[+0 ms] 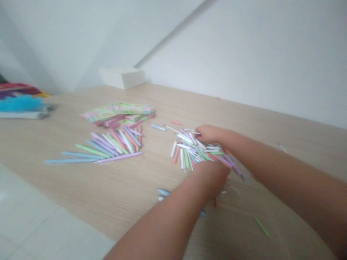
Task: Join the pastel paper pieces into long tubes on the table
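A loose heap of pen parts lies on the table, made up of short white, green, coral and purple pieces and thin white sticks with dark tips. At its far right edge my right hand is closed in a pinch, with a thin white pen refill reaching out from its fingers to the left. My left hand is over the near right side of the heap, back of the hand towards me; its fingers are hidden. Purple pieces lie between the two forearms.
Left of the heap lies a fan of pastel pens, with pink and green boxes behind it. Near my left forearm are blue pieces; a green piece lies at right. A white box stands by the wall; a fluffy blue item sits far left.
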`<control>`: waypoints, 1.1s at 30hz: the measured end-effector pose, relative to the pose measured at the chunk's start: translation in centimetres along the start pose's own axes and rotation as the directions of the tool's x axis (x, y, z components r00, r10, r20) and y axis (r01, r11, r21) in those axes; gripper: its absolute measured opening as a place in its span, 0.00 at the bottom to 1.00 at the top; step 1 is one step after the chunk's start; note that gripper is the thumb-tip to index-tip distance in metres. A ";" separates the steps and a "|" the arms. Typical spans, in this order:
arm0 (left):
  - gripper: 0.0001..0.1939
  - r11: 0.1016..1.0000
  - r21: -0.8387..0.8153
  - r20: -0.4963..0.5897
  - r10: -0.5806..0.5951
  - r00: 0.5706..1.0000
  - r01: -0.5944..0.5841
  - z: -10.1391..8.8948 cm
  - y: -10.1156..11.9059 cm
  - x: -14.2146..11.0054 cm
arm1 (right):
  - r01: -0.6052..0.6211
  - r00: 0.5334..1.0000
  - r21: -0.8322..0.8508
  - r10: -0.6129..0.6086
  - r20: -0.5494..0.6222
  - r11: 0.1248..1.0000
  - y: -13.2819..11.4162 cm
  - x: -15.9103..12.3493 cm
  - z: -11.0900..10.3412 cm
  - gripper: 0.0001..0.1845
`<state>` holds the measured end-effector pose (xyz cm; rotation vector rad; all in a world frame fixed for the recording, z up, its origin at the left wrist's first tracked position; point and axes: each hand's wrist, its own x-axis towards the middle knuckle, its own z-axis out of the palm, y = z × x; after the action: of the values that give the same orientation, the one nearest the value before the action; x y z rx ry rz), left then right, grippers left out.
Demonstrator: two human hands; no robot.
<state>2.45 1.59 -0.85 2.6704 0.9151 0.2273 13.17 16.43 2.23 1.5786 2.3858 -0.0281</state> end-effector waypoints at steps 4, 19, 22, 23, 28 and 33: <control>0.13 1.000 -0.010 -0.012 0.001 1.000 -0.001 0.1 0.0 0.0 | 0.006 1.000 0.006 -0.006 0.018 1.000 0.1 -0.2 0.0 0.16; 0.15 1.000 -0.011 0.007 -0.017 1.000 0.017 -0.6 0.5 -0.4 | 0.072 0.997 0.000 -0.072 0.030 0.997 0.1 -1.7 0.0 0.18; 0.14 1.000 -0.002 0.026 -0.031 0.999 0.031 -1.1 0.7 -0.6 | 0.071 0.997 -0.018 -0.071 0.016 0.997 0.0 -1.7 0.2 0.16; 0.14 1.000 0.001 0.029 -0.031 0.999 0.031 -1.2 0.8 -0.7 | 0.068 0.998 -0.026 -0.067 0.014 0.997 -0.1 -1.7 0.2 0.16; 0.13 0.999 0.007 0.046 -0.045 0.998 0.045 -1.4 0.8 -0.6 | 0.050 0.998 -0.056 -0.047 0.039 0.997 -0.9 -1.1 0.4 0.17; 0.14 0.998 0.005 0.039 -0.057 0.998 0.057 -1.9 1.2 -0.8 | 0.007 0.998 -0.043 -0.005 0.058 0.999 -0.7 -1.2 0.4 0.18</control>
<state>2.02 0.63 1.25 2.6387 0.9791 0.1600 13.03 14.98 2.01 1.5302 2.3315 -0.0229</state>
